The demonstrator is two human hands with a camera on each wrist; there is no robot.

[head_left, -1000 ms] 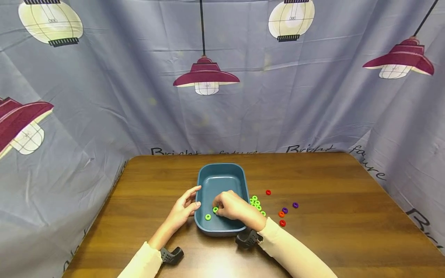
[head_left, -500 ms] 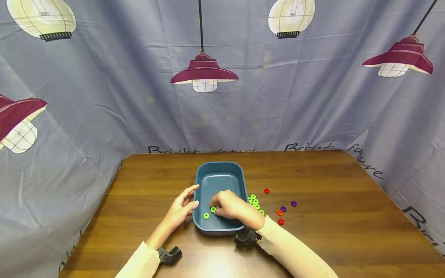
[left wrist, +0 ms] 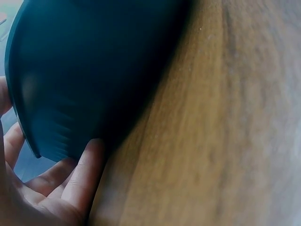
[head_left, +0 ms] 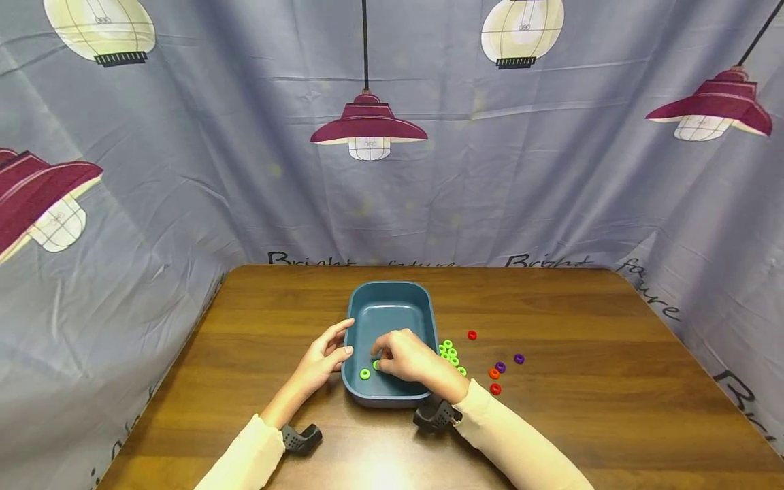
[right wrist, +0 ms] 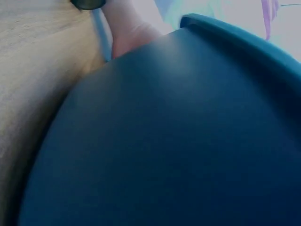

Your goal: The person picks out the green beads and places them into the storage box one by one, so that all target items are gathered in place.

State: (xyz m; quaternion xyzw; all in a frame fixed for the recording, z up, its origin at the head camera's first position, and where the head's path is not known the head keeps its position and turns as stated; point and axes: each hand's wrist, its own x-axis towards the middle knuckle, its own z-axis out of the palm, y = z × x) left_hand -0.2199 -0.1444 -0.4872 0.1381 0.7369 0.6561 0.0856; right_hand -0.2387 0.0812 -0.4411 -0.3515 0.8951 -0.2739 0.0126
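Note:
A dark teal plastic box (head_left: 386, 402) with rounded corners stands on the wooden table. My left hand (head_left: 322, 354) rests at its left side, thumb and fingers spread along the rim; in the left wrist view its fingers (left wrist: 84, 176) reach the outer wall. My right hand (head_left: 404, 354) reaches down into the box, fingers bent with a gap between forefinger and thumb. At the thumb tip lies a small green ring (head_left: 376, 365), partly covered by the hand. Another green ring (head_left: 365, 374) lies on the box floor to its left. The box wall (right wrist: 155, 136) blocks most of the right wrist view.
Several green rings (head_left: 452, 361) lie against the box's right side. Farther right are two red rings (head_left: 495, 389), an orange ring (head_left: 494, 373) and two purple rings (head_left: 519, 358). A grey curtain (head_left: 441, 204) with printed lamps hangs behind the table.
The gap between my right forefinger and thumb has widened a little, and the hand covers more of the nearer green ring. My left hand stays at the box; the whole view shifts slightly.

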